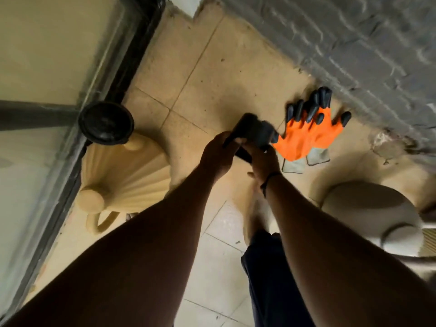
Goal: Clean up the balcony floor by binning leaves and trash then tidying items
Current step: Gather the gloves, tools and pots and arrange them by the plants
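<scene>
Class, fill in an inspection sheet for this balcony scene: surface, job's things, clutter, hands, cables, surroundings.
Surface: tiled floor, dusty, small specks.
Job's things: orange gloves lying flat on the floor near the brick wall; blurred dark object held in both hands.
Clutter: ribbed cream watering can; dark round pot beside it.
Hands: left hand and right hand grip the dark object.
Cables: nothing seen.
Surroundings: glass door, pale stool.

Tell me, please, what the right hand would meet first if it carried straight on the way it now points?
Probably the orange work gloves on the floor just beyond the right hand, which holds a blurred dark object together with the left hand. Depth is unclear.
</scene>
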